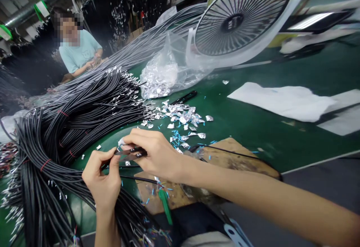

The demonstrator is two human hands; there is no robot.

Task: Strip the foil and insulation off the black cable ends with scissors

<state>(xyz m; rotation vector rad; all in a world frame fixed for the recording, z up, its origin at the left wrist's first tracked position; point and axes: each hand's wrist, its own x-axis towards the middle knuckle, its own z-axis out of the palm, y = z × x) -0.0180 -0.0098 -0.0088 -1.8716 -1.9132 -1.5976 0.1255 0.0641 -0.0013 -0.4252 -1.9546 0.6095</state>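
My left hand [102,177] is closed, pinching the end of a black cable [106,163] between thumb and forefinger. Against that end, my right hand [153,151] grips a black-handled knife [137,151], its grey blade close to my left thumb. A pale scrap [120,142] shows at the right fingertips; whether it is foil I cannot tell. Beneath both hands lie a worn wooden board [180,198] and scattered blue clippings. Beside the left hand, black cables [39,157] lie in bundles tied with red bands, many with silvery ends.
Foil scraps [184,116] lie near a second black tool [184,98] and a clear plastic bag of foil [160,78]. A fan [232,24] stands at the back right, white sheets [281,99] below it. A green-handled tool [165,205] rests in front. Another person [78,52] sits across the table.
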